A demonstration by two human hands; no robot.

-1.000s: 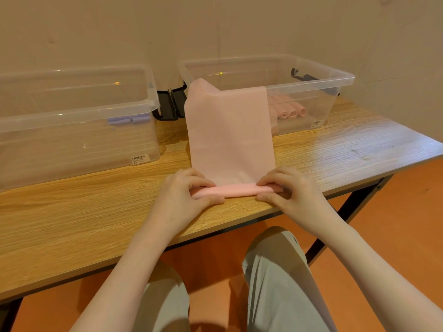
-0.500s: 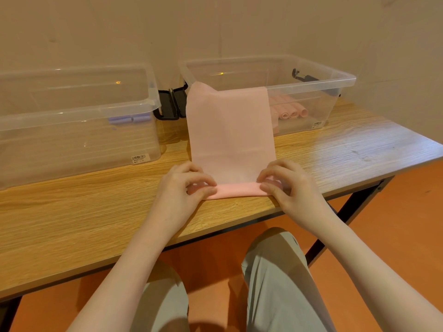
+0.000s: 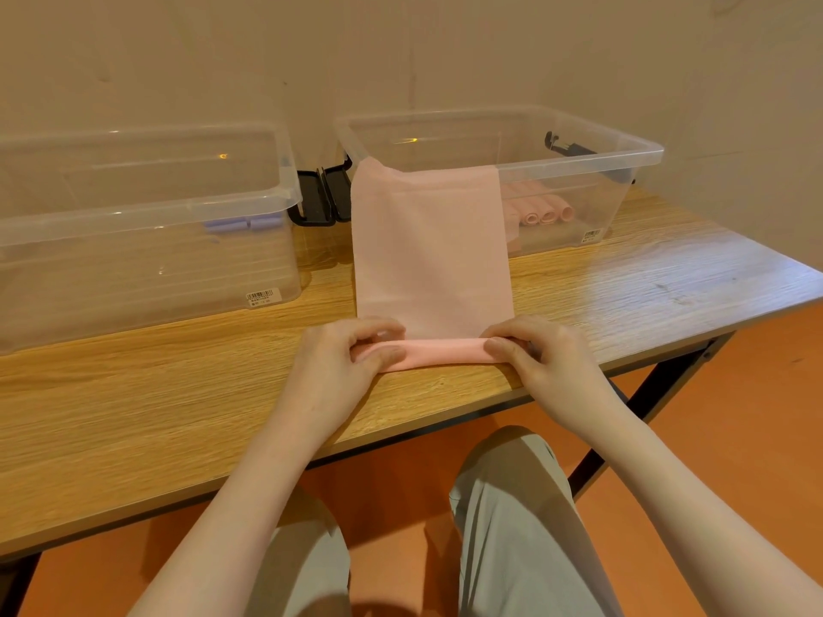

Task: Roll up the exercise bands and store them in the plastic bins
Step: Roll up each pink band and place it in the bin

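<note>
A pink exercise band (image 3: pixel 429 256) lies flat on the wooden table (image 3: pixel 133 394), its far end draped over the rim of the right clear bin (image 3: pixel 632 153). Its near end is rolled into a thin tube. My left hand (image 3: pixel 343 362) pinches the tube's left end between thumb and curled fingers. My right hand (image 3: pixel 534 354) pinches the right end the same way. Several rolled pink bands (image 3: pixel 547 213) lie inside the right bin. The left clear bin (image 3: pixel 147 207) holds rolled purple bands (image 3: pixel 242 224).
Black lid latches (image 3: pixel 323 198) sit between the two bins. A black clip (image 3: pixel 565 146) hangs on the right bin's far rim. The table's front edge runs just below my hands, above my knees and the orange floor.
The rolled tube has moved a little away from me along the band, both hands travelling with it and regripping its ends. The flat part has grown shorter.
</note>
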